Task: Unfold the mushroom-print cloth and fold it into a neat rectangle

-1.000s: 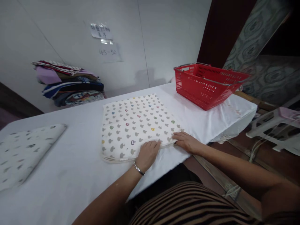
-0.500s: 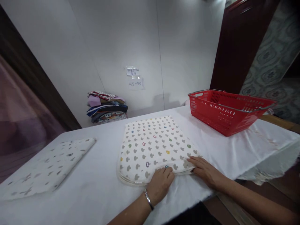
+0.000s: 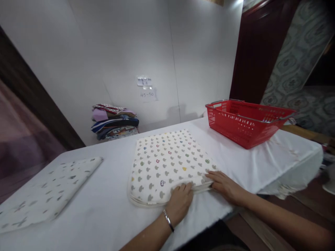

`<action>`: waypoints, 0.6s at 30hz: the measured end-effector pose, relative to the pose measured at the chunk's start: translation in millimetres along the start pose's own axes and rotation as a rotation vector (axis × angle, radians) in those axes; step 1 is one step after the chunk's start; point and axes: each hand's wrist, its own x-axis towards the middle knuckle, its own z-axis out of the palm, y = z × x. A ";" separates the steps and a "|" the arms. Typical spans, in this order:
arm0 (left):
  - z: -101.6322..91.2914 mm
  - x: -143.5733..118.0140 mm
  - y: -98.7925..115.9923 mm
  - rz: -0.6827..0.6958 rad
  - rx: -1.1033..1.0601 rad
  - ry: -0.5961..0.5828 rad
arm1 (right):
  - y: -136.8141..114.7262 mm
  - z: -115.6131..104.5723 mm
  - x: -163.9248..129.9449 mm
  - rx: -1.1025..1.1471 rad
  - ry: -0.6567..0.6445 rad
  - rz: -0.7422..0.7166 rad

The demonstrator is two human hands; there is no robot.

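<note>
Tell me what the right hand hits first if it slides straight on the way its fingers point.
Probably the left hand. The right hand lies at the near edge of the folded mushroom-print cloth, fingers pointing left along that edge, though depth is hard to judge.

both hands, left hand (image 3: 180, 203) and right hand (image 3: 225, 186), press the near edge of a folded mushroom-print white cloth (image 3: 167, 164); red plastic basket (image 3: 244, 120) at 2 o'clock.
</note>
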 end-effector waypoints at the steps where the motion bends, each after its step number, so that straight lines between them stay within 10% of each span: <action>1: -2.8 0.9 1.5 0.028 -0.001 0.010 | -0.9 -0.4 -0.3 -0.021 0.010 -0.011; 18: -6.4 -5.2 3.5 0.149 -0.176 0.085 | -5.6 -9.7 -14.8 -0.102 -0.030 -0.038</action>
